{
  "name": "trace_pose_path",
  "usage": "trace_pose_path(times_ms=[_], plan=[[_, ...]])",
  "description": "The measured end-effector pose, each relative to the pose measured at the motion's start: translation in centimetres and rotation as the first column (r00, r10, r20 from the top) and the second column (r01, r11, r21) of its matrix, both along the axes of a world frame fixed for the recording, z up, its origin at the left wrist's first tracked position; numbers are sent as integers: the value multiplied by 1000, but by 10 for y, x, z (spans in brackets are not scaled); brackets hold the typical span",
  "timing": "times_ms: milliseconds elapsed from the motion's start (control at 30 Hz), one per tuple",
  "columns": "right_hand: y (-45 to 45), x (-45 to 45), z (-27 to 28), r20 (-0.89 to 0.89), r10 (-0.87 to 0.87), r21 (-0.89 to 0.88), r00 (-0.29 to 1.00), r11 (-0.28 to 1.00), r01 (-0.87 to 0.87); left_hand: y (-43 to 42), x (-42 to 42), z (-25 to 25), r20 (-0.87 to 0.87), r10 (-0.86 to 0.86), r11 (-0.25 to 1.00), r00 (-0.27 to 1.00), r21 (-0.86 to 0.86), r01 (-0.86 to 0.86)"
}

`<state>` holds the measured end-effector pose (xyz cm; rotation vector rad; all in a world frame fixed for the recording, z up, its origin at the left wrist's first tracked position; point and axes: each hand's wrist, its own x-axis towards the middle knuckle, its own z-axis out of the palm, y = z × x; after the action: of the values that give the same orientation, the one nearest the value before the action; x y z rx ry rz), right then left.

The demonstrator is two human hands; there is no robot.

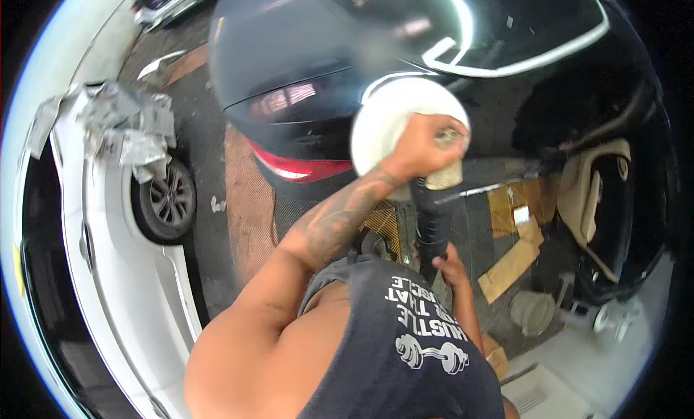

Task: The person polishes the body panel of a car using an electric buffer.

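A polisher with a large white round pad (376, 123) lies against the glossy black car's panel (499, 108). My left hand (426, 144), at the end of the tattooed arm, is closed over the polisher's head, on top of the pad. The tool's dark body (431, 224) runs down toward my waist. There my right hand (452, 266) is wrapped round its lower end; part of that hand is hidden behind the tool. A red tail light (293, 166) shows on the black car, left of the pad.
A white car (116, 231) with paper sheets (130, 123) over one end stands on the left. At the right are an open door area with a beige panel (582, 188), cardboard (512, 267) on the floor, a bucket (533, 312) and a white fan-like object (616, 319).
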<state>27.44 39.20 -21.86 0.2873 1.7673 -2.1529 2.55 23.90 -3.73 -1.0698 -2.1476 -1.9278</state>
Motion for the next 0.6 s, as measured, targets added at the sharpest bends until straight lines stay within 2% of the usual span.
trace_pose_path(times_ms=[67, 167, 200, 233, 300, 367, 433, 467, 500, 600], plan=[[24, -12, -26, -23, -23, -115, 999, 993, 20, 5, 9, -5, -11, 15, 1000, 1000, 0, -15], [16, -46, -10, -24, -21, -214, 1000, 977, 15, -9, 23, -14, -56, 102, 994, 993, -20, -104], [15, -54, -10, -41, 10, -126, 999, 992, -15, -16, 26, -18, -92, 147, 989, 985, 23, -146], [7, -62, 7, -38, 36, -120, 999, 992, -41, -25, 31, -18, -122, 191, 981, 974, 64, -185], [-12, -81, 39, -119, 122, 103, 985, 989, -110, -46, 40, -20, -80, 229, 973, 970, 34, -227], [-27, -99, 43, -152, 167, 88, 974, 984, -155, -62, 46, -27, -66, 237, 970, 969, 78, -232], [-44, -104, 46, -163, 259, 230, 952, 948, -219, -82, 55, -36, -68, 249, 967, 966, 61, -245], [-54, -103, 50, -231, 227, 230, 946, 958, -173, -94, 59, -45, -19, 258, 965, 966, 63, -256], [-62, -102, 65, -210, 324, 353, 923, 905, -237, -107, 65, -53, 31, 273, 959, 962, 66, -274], [-77, -107, 65, -94, 426, 355, 900, 859, -369, -137, 82, -68, 128, 372, 924, 919, 39, -379]])
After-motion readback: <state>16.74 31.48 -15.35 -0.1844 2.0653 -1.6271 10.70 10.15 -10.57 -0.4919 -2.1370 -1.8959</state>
